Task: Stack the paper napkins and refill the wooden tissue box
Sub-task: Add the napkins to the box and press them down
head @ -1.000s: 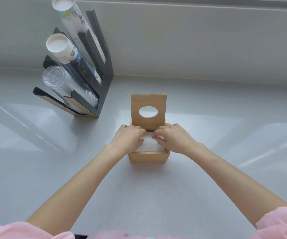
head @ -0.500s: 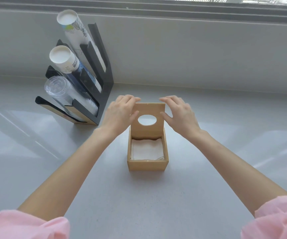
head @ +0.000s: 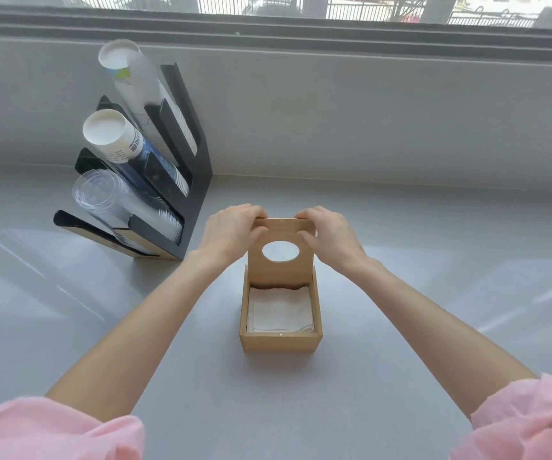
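Note:
A small wooden tissue box stands in the middle of the grey counter. Its hinged lid, with an oval hole, stands upright at the box's far side. A stack of white paper napkins lies flat inside the box. My left hand grips the lid's upper left corner. On the upper right corner sits my right hand, fingers over the top edge, thumb on the lid's front face.
A black cup dispenser rack stands at the back left, holding tilted stacks of paper cups and clear plastic cups. A grey wall and a window sill run along the far edge of the counter.
My hands left the napkins inside the box and rose to the top of the upright lid, where they now hold both corners. The camera tilted up.

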Available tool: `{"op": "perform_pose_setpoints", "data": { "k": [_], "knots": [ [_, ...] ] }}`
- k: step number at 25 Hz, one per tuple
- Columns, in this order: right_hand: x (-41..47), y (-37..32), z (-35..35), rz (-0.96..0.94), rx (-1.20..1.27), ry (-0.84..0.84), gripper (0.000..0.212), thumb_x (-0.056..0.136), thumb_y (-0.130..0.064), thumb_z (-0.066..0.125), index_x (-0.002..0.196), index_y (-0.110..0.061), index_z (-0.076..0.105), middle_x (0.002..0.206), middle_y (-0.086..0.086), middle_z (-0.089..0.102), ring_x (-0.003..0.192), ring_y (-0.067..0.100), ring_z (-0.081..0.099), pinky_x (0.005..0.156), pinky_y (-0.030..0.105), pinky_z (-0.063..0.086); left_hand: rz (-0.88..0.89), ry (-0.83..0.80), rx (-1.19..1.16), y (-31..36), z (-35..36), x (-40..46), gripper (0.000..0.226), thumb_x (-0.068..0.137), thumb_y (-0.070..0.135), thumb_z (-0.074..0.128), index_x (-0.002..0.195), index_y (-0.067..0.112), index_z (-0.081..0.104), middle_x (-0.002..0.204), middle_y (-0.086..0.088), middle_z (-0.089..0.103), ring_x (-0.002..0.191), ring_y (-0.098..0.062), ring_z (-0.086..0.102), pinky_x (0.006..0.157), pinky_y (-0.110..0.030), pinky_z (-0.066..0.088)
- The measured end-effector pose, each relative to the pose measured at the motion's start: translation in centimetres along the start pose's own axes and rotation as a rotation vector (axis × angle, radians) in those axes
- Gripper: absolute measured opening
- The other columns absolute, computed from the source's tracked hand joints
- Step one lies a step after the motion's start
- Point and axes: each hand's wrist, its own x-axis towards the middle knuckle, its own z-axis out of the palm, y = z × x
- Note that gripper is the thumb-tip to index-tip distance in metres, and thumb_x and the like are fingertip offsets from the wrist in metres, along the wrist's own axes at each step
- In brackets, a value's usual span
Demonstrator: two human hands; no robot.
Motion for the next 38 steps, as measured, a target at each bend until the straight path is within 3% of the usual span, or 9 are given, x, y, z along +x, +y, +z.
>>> {"op": "perform_pose_setpoints", "data": {
  "k": [9,18,27,32,38],
  "knots": [
    [-0.5,0.8,-0.8,-0.031,0.064,0.125,0.029,0.09,-0.007,0.05,0.114,-0.013,0.065,0.109,0.008,0.068,0.101,0.029,0.059,0.087,0.042,0.049,0.039,0.117,-0.063,1.1,0.1,-0.7,0.021,0.093,0.024,0.048,0.107,0.015,0.059,0.108,-0.001,0.066,0.1,-0.023,0.057,0.069,-0.029,0.036],
    [-4.4,1.7,0.2,-0.135,0.072,0.144,0.023,0.092,-0.012,0.052,0.109,-0.01,0.067,0.109,0.002,0.072,0.103,0.021,0.065,0.088,0.035,0.049,0.095,0.07,-0.202,0.2,1.0,-3.9,0.019,0.092,0.025,0.05,0.102,0.016,0.063,0.1,-0.003,0.073,0.095,-0.03,0.062,0.08,-0.04,0.048],
    [-7.4,3.6,2.7,-0.257,0.064,0.187,0.022,0.088,-0.014,0.058,0.105,-0.016,0.072,0.104,0.002,0.075,0.092,0.024,0.071,0.076,0.04,0.057,0.182,0.14,-0.296,-1.1,4.0,-7.2,0.03,0.083,0.031,0.051,0.104,0.024,0.072,0.105,0.005,0.074,0.092,-0.016,0.07,0.074,-0.032,0.055],
    [-9.1,4.4,4.5,-0.271,0.033,0.193,0.026,0.083,-0.021,0.056,0.103,-0.019,0.073,0.111,-0.004,0.073,0.099,0.016,0.07,0.074,0.037,0.06,0.229,0.131,-0.283,-1.7,6.1,-9.1,0.03,0.081,0.022,0.054,0.104,0.023,0.072,0.111,0.006,0.072,0.105,-0.008,0.064,0.081,-0.023,0.052],
    [-10.2,5.0,6.1,-0.287,-0.003,0.2,0.027,0.08,-0.016,0.06,0.103,-0.018,0.073,0.112,-0.002,0.073,0.104,0.014,0.069,0.078,0.029,0.059,0.226,-0.018,-0.327,-2.5,7.6,-9.5,0.032,0.088,0.009,0.058,0.118,0.019,0.065,0.13,0.004,0.06,0.124,-0.008,0.05,0.1,-0.013,0.032]
  ]
}}
